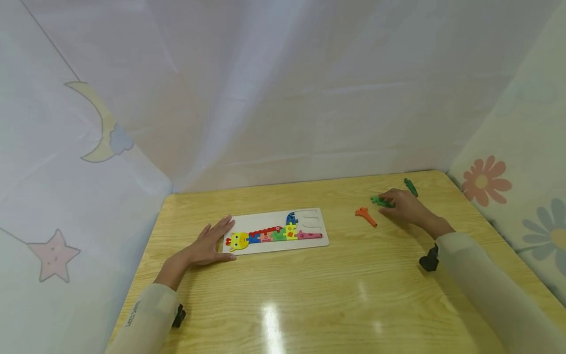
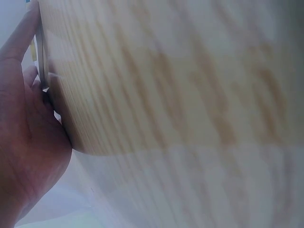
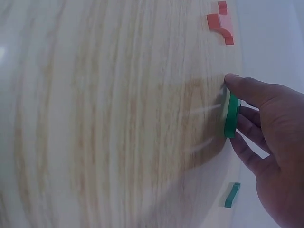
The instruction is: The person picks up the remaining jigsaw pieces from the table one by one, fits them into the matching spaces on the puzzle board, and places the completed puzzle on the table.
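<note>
A white giraffe jigsaw board (image 1: 261, 220) lies on the table, with several coloured pieces fitted in it and bare leg-shaped recesses at its right end. At its left end rests my left hand (image 1: 208, 247), fingers spread along the corner and thumb by the lower edge. My right hand (image 1: 408, 207) holds a green puzzle piece (image 3: 231, 116) between thumb and fingers, low at the table surface. Nearby lies an orange puzzle piece (image 1: 366, 216), left of that hand. Beyond the hand, a dark green puzzle piece (image 1: 410, 187) sits toward the far right corner.
The wooden table (image 1: 283, 290) meets a pale cloth wall (image 1: 309, 123) at its far edge. Printed cloth also stands along both sides, with flowers on the right and a moon and star on the left.
</note>
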A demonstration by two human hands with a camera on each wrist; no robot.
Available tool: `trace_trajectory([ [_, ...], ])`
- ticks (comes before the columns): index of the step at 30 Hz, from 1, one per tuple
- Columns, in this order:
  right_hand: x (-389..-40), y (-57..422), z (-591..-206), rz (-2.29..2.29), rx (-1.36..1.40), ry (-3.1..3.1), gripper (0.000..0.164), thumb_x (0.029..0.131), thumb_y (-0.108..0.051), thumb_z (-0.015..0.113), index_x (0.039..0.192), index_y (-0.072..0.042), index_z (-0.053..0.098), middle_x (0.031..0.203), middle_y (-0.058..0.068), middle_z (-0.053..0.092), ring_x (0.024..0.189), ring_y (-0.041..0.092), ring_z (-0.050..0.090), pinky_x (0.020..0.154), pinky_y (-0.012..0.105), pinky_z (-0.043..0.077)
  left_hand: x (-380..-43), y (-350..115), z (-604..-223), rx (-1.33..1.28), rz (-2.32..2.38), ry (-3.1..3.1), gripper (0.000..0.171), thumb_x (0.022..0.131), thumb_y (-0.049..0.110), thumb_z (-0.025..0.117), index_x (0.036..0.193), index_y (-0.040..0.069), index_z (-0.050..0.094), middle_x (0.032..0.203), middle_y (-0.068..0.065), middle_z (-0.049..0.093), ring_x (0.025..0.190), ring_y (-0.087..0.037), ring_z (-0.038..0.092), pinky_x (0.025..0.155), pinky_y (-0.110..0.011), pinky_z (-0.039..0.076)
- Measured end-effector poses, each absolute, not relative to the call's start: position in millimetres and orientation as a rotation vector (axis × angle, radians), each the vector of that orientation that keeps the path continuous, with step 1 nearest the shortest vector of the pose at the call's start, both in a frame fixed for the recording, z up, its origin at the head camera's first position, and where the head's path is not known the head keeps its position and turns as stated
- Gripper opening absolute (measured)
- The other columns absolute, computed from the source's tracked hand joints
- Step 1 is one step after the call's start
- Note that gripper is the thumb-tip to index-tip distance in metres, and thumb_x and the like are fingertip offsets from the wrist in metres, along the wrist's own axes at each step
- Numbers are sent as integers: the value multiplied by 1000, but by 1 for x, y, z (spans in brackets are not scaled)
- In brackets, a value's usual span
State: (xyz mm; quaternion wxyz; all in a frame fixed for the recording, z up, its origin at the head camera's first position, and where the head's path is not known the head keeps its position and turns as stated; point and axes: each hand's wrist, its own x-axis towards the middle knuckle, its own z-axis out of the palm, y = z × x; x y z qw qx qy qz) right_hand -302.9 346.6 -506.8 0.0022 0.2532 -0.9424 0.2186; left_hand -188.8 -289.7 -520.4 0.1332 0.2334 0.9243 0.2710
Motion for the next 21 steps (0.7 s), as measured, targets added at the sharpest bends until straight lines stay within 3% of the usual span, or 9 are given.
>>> trace_trajectory([
  [21, -309, 342, -511, 683, 860, -2895, 37, 89, -4, 85, 122, 7, 74, 106, 20, 76, 90, 35, 75, 78, 51, 63, -188, -290, -520, 676, 786, 2683, 107, 92, 49, 79, 169, 5, 20, 178, -17, 9, 163, -42, 10, 127, -67, -4],
])
